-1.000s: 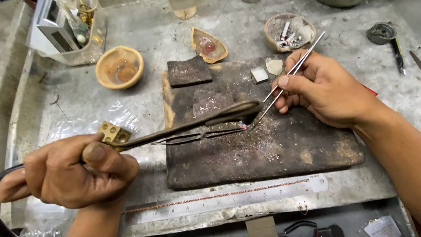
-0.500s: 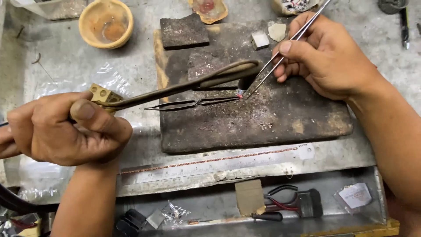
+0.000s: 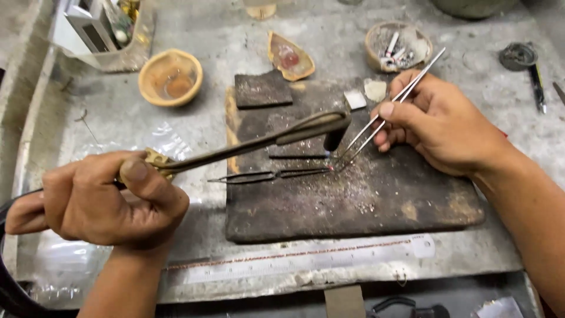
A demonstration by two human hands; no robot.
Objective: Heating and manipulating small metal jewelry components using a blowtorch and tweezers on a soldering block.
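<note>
My left hand point(image 3: 100, 197) grips a brass-handled blowtorch point(image 3: 253, 142) whose bent nozzle point(image 3: 335, 138) hangs over a dark, scorched soldering board point(image 3: 353, 200). My right hand point(image 3: 438, 121) holds long metal tweezers point(image 3: 382, 115), their tips down at a tiny glowing piece point(image 3: 332, 168) on the board. A second, dark pair of tweezers point(image 3: 265, 175) lies flat on the board, its tips clamped at the same small piece, just below the torch nozzle.
A small dark block point(image 3: 262, 89) and two white chips point(image 3: 365, 94) sit at the board's far edge. Behind are a yellow bowl point(image 3: 170, 76), a broken dish with a red blob point(image 3: 288, 59), a bowl of small bits point(image 3: 397, 44), and a clear ruler point(image 3: 306, 259) in front.
The view has tilted back up, so the board sits lower in the frame. The torch nozzle and the tweezer tips stay together over the small piece on the board.
</note>
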